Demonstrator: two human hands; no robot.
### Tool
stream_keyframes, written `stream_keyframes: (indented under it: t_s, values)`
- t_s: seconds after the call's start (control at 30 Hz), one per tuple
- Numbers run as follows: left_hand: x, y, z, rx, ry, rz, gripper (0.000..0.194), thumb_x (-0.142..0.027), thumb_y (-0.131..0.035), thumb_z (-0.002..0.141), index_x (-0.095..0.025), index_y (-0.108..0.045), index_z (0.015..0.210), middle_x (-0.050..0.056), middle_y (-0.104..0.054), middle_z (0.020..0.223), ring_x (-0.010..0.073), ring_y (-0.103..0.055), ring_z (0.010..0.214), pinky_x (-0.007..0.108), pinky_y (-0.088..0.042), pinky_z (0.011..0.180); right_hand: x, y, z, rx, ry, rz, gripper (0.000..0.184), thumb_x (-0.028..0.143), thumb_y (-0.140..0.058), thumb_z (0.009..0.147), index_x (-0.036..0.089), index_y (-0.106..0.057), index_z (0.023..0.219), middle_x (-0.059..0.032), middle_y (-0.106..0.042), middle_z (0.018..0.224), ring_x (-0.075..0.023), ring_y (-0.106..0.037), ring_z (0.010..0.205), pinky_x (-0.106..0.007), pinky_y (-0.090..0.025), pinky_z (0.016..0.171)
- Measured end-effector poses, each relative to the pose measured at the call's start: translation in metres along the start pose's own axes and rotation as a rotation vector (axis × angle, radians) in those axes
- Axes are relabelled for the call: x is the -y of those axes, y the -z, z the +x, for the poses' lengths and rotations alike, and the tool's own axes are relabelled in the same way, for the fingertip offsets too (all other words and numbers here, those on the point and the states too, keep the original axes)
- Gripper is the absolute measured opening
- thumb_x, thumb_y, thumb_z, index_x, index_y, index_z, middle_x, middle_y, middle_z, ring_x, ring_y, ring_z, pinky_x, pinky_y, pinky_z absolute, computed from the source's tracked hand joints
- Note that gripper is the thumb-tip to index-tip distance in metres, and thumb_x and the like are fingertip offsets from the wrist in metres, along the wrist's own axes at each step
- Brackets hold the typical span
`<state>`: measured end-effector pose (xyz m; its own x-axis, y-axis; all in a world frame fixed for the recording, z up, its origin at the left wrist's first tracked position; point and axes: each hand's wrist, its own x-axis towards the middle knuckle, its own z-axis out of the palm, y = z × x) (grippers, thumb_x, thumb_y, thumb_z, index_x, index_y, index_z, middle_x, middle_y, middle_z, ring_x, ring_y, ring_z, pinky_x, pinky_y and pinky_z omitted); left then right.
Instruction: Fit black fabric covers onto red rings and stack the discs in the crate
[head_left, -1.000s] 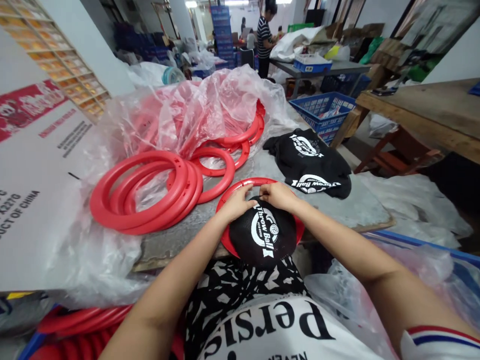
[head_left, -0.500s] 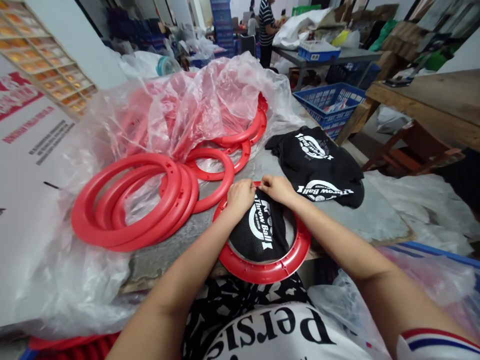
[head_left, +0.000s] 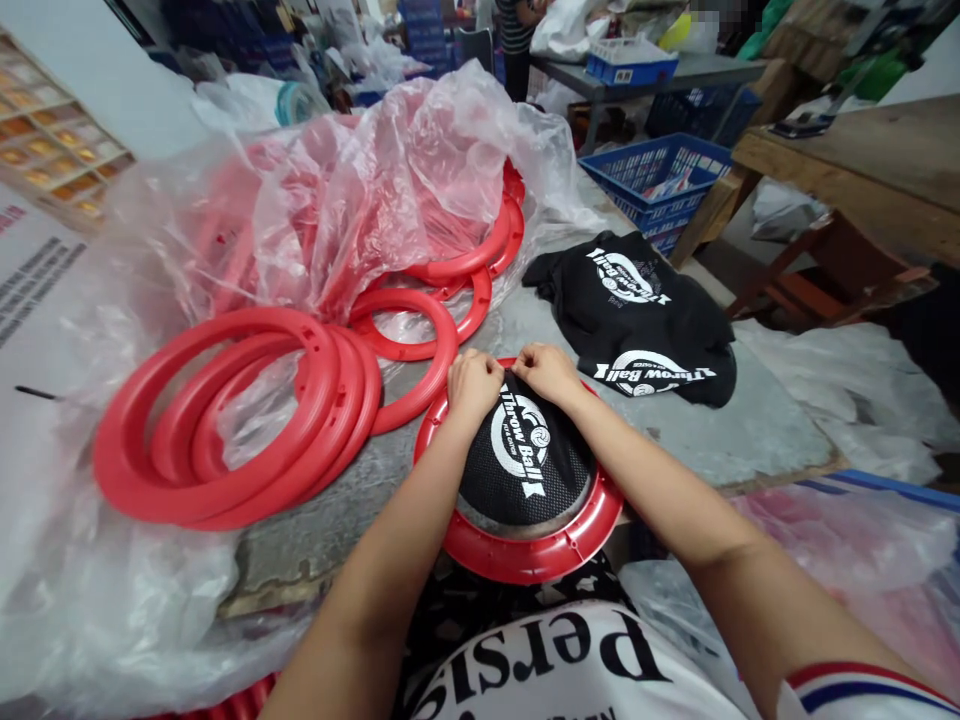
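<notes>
A red plastic ring [head_left: 517,560] lies at the table's front edge, close to my body. Black mesh fabric [head_left: 555,460] printed "Throw Ball" in white covers its opening. My left hand [head_left: 475,384] is closed at the far rim, its fingers pinching the fabric's edge. Right beside it, my right hand [head_left: 546,372] pinches the same far edge of the fabric. My fingers hide the exact spot where cloth and rim meet. More black printed fabric pieces [head_left: 637,330] lie in a loose pile beyond my right hand.
Several stacked red rings [head_left: 225,480] lie on the left, with more under crumpled clear plastic [head_left: 360,190] behind. A blue crate [head_left: 660,180] stands beyond the table [head_left: 780,440]. A wooden bench [head_left: 862,180] is at the right. One person [head_left: 516,45] stands in the background.
The black fabric now spreads wider across the ring's opening, its near edge closer to the rim. Both hands stay at the far rim. The view has tilted slightly downward.
</notes>
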<state>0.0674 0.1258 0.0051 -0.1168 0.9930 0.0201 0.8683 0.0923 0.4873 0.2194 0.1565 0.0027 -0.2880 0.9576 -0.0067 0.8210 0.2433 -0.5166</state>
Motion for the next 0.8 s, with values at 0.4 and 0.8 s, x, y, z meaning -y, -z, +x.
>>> stream_keyframes:
  t_s: [0.4, 0.8]
  values:
    - [-0.0010, -0.0018, -0.0007, -0.030, 0.009, -0.002, 0.022, -0.023, -0.052, 0.091, -0.018, -0.073, 0.088, 0.010, -0.071, 0.106, 0.0248, -0.063, 0.105, 0.036, -0.047, 0.093, 0.0018, 0.0007, -0.0014, -0.007, 0.005, -0.018, 0.015, 0.024, -0.057, 0.091, 0.019, -0.069, 0.085, -0.0049, -0.072, 0.092, -0.0194, -0.059, 0.084, -0.028, -0.039, 0.073]
    - [-0.0013, -0.0019, 0.0001, -0.022, 0.006, 0.003, 0.020, -0.022, -0.053, 0.088, -0.017, -0.073, 0.084, 0.011, -0.071, 0.104, 0.0259, -0.063, 0.103, 0.037, -0.047, 0.091, 0.0035, 0.0023, -0.0018, -0.001, 0.010, -0.024, 0.017, 0.021, -0.055, 0.088, 0.019, -0.069, 0.078, -0.0035, -0.072, 0.089, -0.0174, -0.060, 0.080, -0.027, -0.038, 0.071]
